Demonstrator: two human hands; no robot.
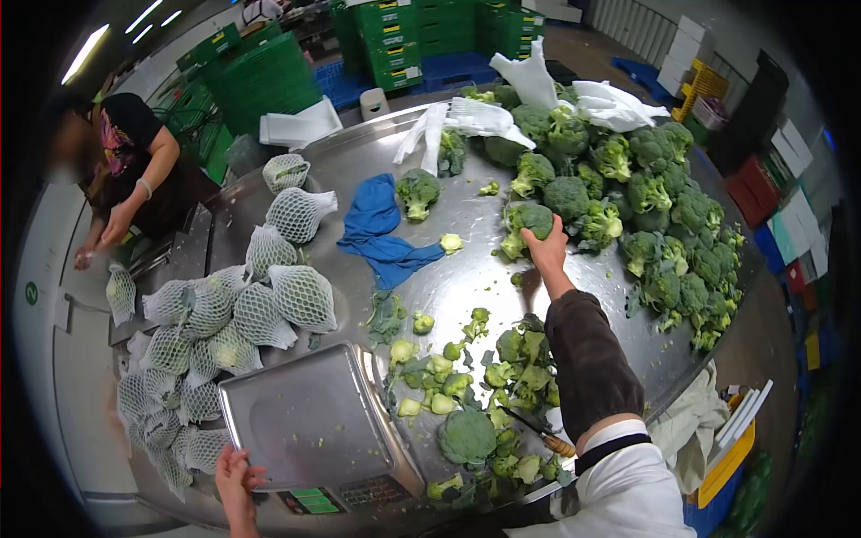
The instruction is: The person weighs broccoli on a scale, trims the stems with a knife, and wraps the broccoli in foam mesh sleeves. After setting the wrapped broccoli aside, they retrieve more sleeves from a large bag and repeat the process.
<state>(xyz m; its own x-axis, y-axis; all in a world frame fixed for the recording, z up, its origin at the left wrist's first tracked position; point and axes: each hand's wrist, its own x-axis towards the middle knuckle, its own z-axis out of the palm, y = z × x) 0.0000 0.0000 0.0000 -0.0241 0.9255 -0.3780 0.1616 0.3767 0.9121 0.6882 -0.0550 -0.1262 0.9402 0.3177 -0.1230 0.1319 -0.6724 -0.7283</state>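
My right hand [547,251] is stretched out over the metal table, its fingers closed on the near right side of a broccoli head [527,221] at the edge of a big pile. My left hand [237,484] holds nothing; its fingers are apart beside the front left corner of a weighing scale [309,412] with a bare metal tray. Between the scale and my right arm lie cut stalks and leaves [439,368], a loose broccoli head [467,437] and a knife with a wooden handle [558,445].
Net-wrapped heads [211,309] are heaped left of the scale. A blue cloth [377,229] lies mid-table. White foam nets [489,118] rest by the broccoli pile [659,193]. At the left stands another person [148,152]. Green crates [260,81] are stacked behind the table.
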